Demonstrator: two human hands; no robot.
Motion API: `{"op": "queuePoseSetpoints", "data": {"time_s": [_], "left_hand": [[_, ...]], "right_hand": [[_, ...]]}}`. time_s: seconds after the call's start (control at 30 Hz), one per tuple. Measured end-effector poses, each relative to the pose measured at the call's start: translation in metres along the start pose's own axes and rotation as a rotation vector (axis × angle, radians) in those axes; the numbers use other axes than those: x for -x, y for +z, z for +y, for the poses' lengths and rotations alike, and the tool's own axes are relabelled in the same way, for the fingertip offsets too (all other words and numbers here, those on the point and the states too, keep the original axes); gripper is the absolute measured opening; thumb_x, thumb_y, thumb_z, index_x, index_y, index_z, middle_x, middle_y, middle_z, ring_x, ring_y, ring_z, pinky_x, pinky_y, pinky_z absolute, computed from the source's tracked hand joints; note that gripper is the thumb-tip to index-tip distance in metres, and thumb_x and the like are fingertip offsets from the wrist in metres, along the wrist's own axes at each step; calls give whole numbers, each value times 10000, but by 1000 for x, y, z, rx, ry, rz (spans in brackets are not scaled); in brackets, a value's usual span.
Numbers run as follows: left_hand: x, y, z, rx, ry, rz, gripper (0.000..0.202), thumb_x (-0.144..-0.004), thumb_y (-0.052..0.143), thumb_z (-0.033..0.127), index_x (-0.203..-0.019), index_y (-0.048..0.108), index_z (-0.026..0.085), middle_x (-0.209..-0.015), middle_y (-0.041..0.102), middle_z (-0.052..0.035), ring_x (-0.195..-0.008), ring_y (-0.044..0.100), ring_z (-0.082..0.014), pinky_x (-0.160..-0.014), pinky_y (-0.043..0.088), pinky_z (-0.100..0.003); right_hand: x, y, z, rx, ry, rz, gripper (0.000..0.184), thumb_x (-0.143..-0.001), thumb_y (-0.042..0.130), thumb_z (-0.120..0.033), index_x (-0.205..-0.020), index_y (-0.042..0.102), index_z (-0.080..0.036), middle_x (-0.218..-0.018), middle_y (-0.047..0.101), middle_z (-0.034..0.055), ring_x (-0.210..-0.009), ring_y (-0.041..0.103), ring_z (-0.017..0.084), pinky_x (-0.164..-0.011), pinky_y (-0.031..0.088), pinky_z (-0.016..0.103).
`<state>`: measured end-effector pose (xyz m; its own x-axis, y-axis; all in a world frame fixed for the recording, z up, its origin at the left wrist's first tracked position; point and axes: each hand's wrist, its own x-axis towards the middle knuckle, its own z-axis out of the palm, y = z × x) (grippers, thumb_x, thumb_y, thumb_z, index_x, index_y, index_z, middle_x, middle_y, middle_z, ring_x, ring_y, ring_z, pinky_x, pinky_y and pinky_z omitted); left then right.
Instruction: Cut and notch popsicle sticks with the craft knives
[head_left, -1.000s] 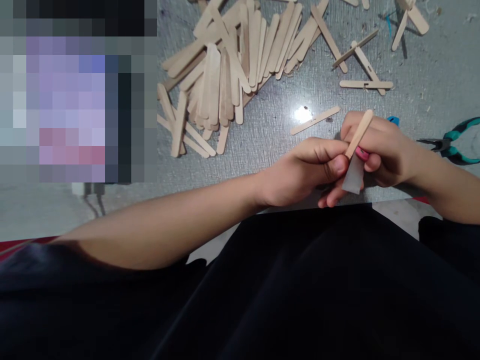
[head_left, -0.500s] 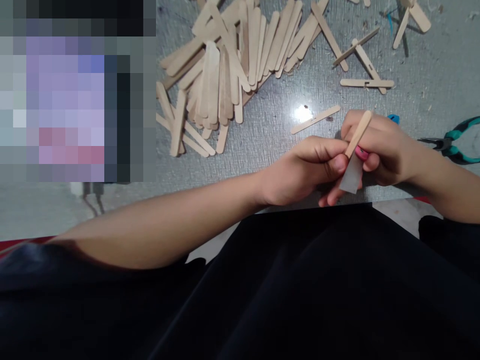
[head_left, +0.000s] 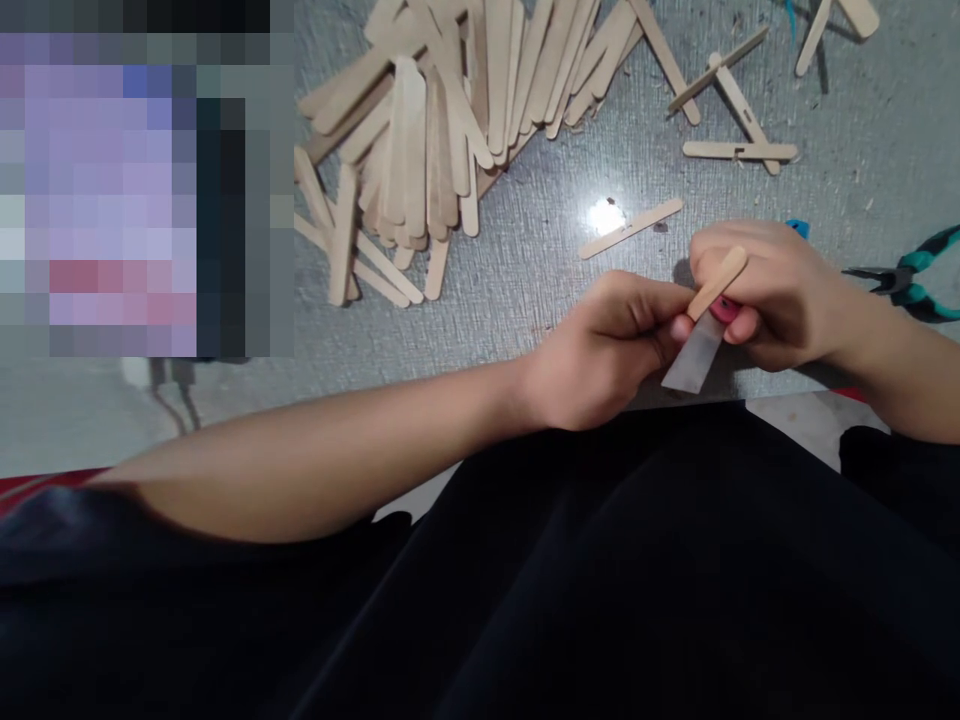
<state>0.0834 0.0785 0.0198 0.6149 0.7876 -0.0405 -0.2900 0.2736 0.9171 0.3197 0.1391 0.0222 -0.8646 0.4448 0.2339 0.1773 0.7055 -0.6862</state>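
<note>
Two hands on one little stick right now; my left hand is pinching the near end of the wooden stick between thumb and fingertips, and my right hand is closed around a pink-handled knife, whose flat grey blade pokes out toward me just below the stick. All of this sits at the near edge of the grey table, right of centre.

What's changed over the last second: not much in the grip; both hands hold the same way. The stick has tipped down though; earlier it stood up steeper with its tip past my right knuckles, now it lies flatter across them and shows shorter. The blade has swung a bit too, angled more to the left. My head dipped slightly, so the table stuff slid up in view.

My read is that I'm partway through working the blade against the stick near my left thumb; whether it has bitten in I can't tell, my fingers hide the contact.

Around: a big pile of sticks far left; a loose stick just beyond my hands; some crossed sticks far right; teal-handled pliers at the right edge.
</note>
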Motion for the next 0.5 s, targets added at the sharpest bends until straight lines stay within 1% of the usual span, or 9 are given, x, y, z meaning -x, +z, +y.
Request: {"op": "queuePoseSetpoints", "data": {"time_s": [0.13, 0.2, 0.3, 0.37, 0.43, 0.5], "left_hand": [[3, 5, -7, -54, 96, 76, 475, -1091, 837, 533, -775, 708, 203, -690, 632, 7, -605, 513, -112, -553, 448, -291], [3, 7, -9, -87, 93, 100, 500, -1088, 833, 563, -764, 690, 210, -693, 636, 8, -613, 513, -115, -549, 453, -290], [3, 10, -10, -109, 77, 121, 530, -1084, 827, 593, -748, 654, 221, -672, 606, 19, -615, 488, -111, -542, 438, -286], [2, 12, -10, -105, 83, 141, 552, -1076, 841, 580, -724, 613, 222, -656, 558, 30, -612, 460, -102, -542, 407, -287], [1, 14, -10, -97, 98, 147, 558, -1066, 862, 549, -713, 587, 217, -657, 522, 39, -609, 433, -91, -548, 384, -290], [1, 16, -9, -91, 104, 154, 551, -1062, 871, 545, -720, 595, 212, -658, 513, 43, -603, 420, -85, -546, 370, -294]], "right_hand": [[2, 2, 0, 34, -3, 20, 538, -1273, 321, -666, -946, 495, -276, -851, 549, 5, -723, 496, 209, -690, 354, 422], [3, 2, 1, 54, 11, 3, 518, -1269, 322, -654, -955, 497, -280, -869, 565, 14, -736, 500, 217, -703, 362, 431], [3, 2, 0, 84, 43, -30, 576, -1251, 260, -708, -936, 492, -285, -851, 580, 25, -715, 479, 224, -705, 385, 453], [2, 2, -2, 107, 62, -27, 602, -1246, 247, -716, -916, 501, -282, -817, 589, 27, -693, 488, 220, -687, 392, 455], [0, 2, -5, 123, 59, 12, 597, -1253, 289, -702, -906, 521, -275, -797, 610, 21, -688, 535, 208, -658, 382, 439], [-2, 2, -8, 107, 34, 58, 569, -1256, 360, -683, -906, 532, -269, -795, 626, 9, -684, 570, 191, -627, 354, 418]]}}
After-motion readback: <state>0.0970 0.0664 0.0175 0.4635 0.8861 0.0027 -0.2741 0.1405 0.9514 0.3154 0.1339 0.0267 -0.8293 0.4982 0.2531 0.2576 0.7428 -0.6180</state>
